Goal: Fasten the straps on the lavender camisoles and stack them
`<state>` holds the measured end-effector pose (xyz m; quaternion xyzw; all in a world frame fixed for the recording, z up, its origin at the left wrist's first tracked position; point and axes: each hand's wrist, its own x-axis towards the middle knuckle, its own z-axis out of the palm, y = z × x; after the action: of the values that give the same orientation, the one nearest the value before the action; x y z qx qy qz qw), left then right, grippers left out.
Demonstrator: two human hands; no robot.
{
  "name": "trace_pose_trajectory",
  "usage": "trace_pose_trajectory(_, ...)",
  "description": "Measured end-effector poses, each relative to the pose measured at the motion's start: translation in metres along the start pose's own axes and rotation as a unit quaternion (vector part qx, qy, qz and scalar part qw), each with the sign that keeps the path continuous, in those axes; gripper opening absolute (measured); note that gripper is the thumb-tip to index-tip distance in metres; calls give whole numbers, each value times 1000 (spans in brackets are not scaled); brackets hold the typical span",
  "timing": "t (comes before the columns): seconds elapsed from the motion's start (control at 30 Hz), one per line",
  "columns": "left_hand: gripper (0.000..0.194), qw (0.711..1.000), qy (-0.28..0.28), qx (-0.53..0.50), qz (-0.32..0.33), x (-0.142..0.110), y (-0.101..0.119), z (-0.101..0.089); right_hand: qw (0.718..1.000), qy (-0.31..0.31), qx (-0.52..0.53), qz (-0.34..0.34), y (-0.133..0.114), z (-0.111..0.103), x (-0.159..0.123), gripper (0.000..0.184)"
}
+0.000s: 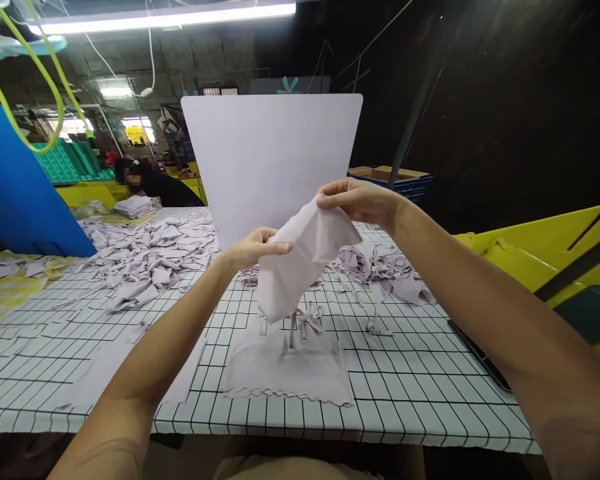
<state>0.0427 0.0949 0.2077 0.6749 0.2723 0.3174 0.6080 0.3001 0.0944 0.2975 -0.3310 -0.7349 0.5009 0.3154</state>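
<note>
Our left hand (254, 251) and right hand (363, 200) are pinching one pale cloth (297, 267) by its upper edge, thumbs against fingers, above the table (405, 390). It is looking light, soft and floppy (maybe easily creased), so edges are suiting us. One wavy-edged piece (293, 373) is lying nearer.

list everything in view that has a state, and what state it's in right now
left hand: closed on the raised cloth
right hand: closed on the raised cloth
raised cloth: held off the table, hanging bent
wavy-edged cloth: lying spread on the table
loose pieces: heaped untidily
white board: standing up
tube light: lit
</note>
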Motion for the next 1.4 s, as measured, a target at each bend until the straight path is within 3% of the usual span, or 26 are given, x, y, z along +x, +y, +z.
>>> trace_pose_trajectory(0.07, 41, 999, -7, 31, -11, -6, 3, -6, 1000, 25, 2, -19, -2, -9, -6, 29)
trace_pose_trajectory(0.23, 33, 997, 38, 67, 8, -24, 14, -27, 996, 82, -21, -14, 6, -33, -16, 26)
trace_pose_trajectory(0.43, 31, 991, -4, 125, -48, -43, 22, -37, 989, 138, 4, -52, 16, -39, -22, 23)
trace_pose_trajectory(0.5, 29, 990, 14, 137, -44, -46, 25, -39, 992, 116, -29, -42, 14, -33, -23, 23)
trace_pose_trajectory(0.6, 30, 987, 54, 149, -16, -47, 35, -44, 990, 5, -130, 49, 13, -23, -24, 27)
trace_pose_trajectory(0.67, 30, 984, 76, 162, 0, -48, 44, -47, 988, -33, -141, 61, 16, -20, -25, 27)
trace_pose_trajectory(0.77, 27, 979, 101, 176, -6, -50, 56, -52, 998, 49, -39, -30, 22, -21, -26, 23)
trace_pose_trajectory(0.83, 28, 977, 121, 175, -18, -52, 59, -55, 988, 127, 20, -81, 24, -23, -28, 23)
trace_pose_trajectory(0.9, 30, 975, 145, 168, -20, -53, 60, -59, 984, 156, 31, -84, 23, -23, -29, 24)
trace_pose_trajectory(1.07, 38, 971, 168, 168, 0, -51, 52, -72, 995, 42, -90, 0, 26, -23, -23, 29)
trace_pose_trajectory(1.17, 37, 971, 161, 174, 1, -43, 44, -83, 995, 88, 3, -49, 39, -30, -13, 25)
trace_pose_trajectory(1.27, 29, 963, 191, 188, -2, -33, 35, -96, 982, 156, 82, -71, 55, -42, -1, 22)
trace_pose_trajectory(1.4, 23, 929, 227, 293, -6, -12, 31, -116, 991, 122, -47, -20, 70, -60, 16, 21)
